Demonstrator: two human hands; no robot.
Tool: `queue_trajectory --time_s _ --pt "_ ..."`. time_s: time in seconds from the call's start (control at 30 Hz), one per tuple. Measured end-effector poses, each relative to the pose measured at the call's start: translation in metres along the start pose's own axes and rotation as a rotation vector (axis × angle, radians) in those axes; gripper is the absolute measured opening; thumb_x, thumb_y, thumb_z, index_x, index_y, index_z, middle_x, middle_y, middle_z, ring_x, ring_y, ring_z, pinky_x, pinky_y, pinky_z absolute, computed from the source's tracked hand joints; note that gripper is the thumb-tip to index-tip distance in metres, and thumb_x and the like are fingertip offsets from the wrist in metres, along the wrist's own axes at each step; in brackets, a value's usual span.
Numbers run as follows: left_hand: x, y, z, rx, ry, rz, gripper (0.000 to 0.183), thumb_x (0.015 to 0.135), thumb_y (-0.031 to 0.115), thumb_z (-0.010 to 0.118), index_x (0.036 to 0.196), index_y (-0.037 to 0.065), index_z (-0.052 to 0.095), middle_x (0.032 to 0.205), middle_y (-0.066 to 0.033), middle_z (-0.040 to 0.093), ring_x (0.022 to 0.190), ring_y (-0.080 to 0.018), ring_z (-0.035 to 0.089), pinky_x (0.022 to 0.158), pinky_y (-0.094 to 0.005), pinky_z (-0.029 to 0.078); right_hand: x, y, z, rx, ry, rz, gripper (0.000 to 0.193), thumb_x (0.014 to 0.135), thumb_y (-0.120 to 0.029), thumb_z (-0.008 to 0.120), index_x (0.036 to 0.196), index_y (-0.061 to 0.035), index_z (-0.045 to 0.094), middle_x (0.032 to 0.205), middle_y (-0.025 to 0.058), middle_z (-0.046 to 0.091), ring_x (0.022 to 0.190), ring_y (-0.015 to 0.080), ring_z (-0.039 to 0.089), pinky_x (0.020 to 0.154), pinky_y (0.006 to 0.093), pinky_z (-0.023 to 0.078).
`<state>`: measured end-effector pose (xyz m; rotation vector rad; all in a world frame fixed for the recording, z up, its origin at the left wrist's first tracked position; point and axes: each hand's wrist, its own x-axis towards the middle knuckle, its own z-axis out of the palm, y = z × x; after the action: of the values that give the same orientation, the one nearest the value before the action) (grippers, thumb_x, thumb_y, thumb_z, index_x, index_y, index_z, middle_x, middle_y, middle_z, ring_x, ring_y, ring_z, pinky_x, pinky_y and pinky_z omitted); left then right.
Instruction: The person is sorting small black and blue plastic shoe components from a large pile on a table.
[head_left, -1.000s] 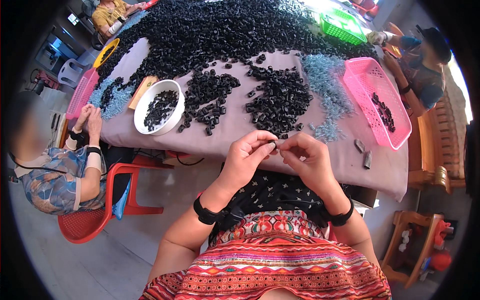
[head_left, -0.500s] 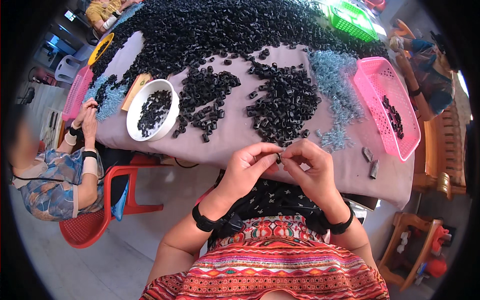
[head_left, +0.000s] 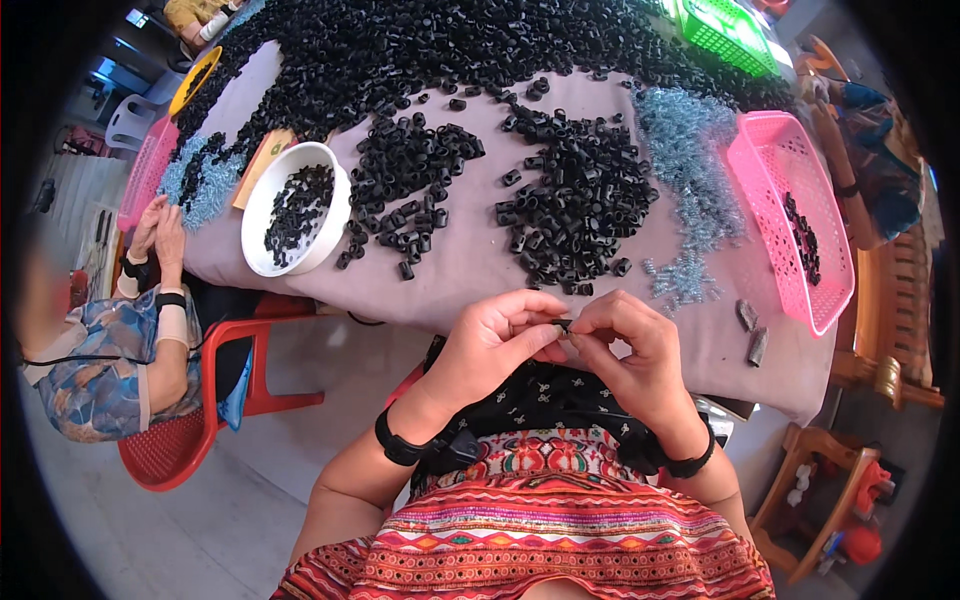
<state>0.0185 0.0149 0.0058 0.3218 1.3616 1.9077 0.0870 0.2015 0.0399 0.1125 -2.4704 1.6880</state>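
Just off the table's front edge, my left hand (head_left: 500,335) pinches a small black plastic piece (head_left: 563,326) between thumb and fingers. My right hand (head_left: 632,345) meets it from the other side, its thumb and forefinger closed on the same piece. Most of the piece is hidden by my fingertips. Beyond my hands lies a heap of short black tubular pieces (head_left: 575,205), with a looser heap of similar pieces (head_left: 412,165) to its left. Small clear bluish parts (head_left: 690,180) are strewn to the right of these heaps.
A white bowl (head_left: 254,225) and a pink basket (head_left: 745,165) hold black pieces. Two dark grey pieces (head_left: 757,347) lie by the basket. A huge black pile (head_left: 450,50) covers the far table. At left a person (head_left: 110,365) sits on a red chair (head_left: 215,400); others are farther off.
The view has shifted slightly. The small black piece now shows more lengthwise between my fingertips, and my right hand's fingers have moved a little on it.
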Motion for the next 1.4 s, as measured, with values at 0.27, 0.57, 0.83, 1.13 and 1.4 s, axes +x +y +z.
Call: queue_trajectory --time_s 0.27,0.57,0.83,1.13,1.4 --pt "0.000 0.000 -0.002 0.055 -0.059 -0.056 0.022 0.099 0.000 0.057 0.120 -0.005 0.060 0.105 -0.0123 0.071 0.093 -0.0177 0.071 0.082 -0.0283 0.058 -0.003 0.002 -0.006 0.102 0.020 0.098 0.008 0.085 0.006 0.068 0.091 0.0017 0.066 0.089 0.0067 0.065 0.072 0.0116 0.064 0.064 0.0251 0.052" --pt "-0.004 -0.005 0.002 0.187 -0.144 -0.023 0.018 0.100 0.001 0.055 0.117 -0.003 0.057 0.102 -0.0106 0.071 0.090 -0.0180 0.071 0.081 -0.0270 0.057 -0.008 0.006 0.001 0.042 0.003 0.038 0.010 0.085 0.005 0.071 0.094 0.0003 0.070 0.088 0.0070 0.064 0.072 0.0134 0.063 0.064 0.0262 0.051" --pt "-0.004 -0.002 -0.004 0.039 -0.092 -0.082 0.017 0.101 0.007 0.056 0.115 -0.002 0.057 0.097 -0.0116 0.072 0.082 -0.0179 0.072 0.071 -0.0250 0.056 -0.010 0.009 0.002 0.018 -0.062 -0.055 0.026 0.086 0.005 0.069 0.111 -0.0010 0.070 0.099 0.0092 0.063 0.081 0.0177 0.063 0.067 0.0287 0.052" --pt "-0.003 0.007 -0.021 0.169 0.222 0.164 0.014 0.100 0.009 0.058 0.111 0.000 0.057 0.098 -0.0089 0.073 0.081 -0.0118 0.070 0.070 -0.0230 0.052 0.029 0.014 0.012 -0.383 -0.007 -0.175 0.011 0.085 0.002 0.068 0.096 -0.0023 0.068 0.088 0.0107 0.064 0.073 0.0277 0.065 0.062 0.0358 0.052" --pt "-0.005 0.011 -0.025 0.181 0.258 0.161 0.012 0.100 0.008 0.058 0.109 0.000 0.059 0.097 -0.0116 0.073 0.080 -0.0150 0.070 0.071 -0.0239 0.053 0.040 0.024 0.031 -0.718 -0.077 -0.318 0.016 0.072 -0.009 0.068 0.084 -0.0070 0.058 0.081 0.0077 0.055 0.073 0.0266 0.065 0.059 0.0379 0.054"
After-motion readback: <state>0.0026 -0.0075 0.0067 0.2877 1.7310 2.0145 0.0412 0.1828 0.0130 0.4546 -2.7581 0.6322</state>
